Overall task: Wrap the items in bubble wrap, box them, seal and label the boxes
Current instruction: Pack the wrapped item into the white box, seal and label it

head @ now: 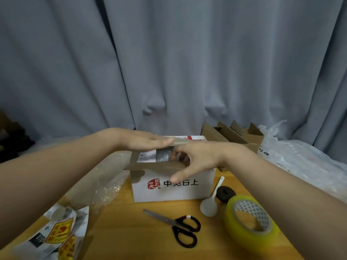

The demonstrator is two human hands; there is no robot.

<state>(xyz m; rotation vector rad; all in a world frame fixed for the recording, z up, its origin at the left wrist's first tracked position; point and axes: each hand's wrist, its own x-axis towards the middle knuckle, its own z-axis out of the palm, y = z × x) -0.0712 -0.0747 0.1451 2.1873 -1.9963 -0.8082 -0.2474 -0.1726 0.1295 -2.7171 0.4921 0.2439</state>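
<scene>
A white cardboard box (pixel 172 192) with a red seal and black characters stands at the middle of the wooden table (pixel 127 231). My left hand (pixel 142 140) lies flat with straight fingers on the far top flap, pressing it down. My right hand (pixel 193 158) curls round the near brown flap, fingers over its edge and thumb on the box front. Between the flaps a bubble-wrapped item (pixel 163 156) shows inside. A yellow tape roll (pixel 247 220) hangs round my right forearm. Black-handled scissors (pixel 178 227) lie in front of the box.
Bubble wrap (pixel 97 184) spreads at the left. Printed labels (pixel 56 231) lie at the near left. A white spoon (pixel 211 200) and a black round lid (pixel 225 193) lie right of the box. Brown boxes (pixel 234 136) and plastic bags (pixel 300 158) stand behind. A grey curtain hangs at the back.
</scene>
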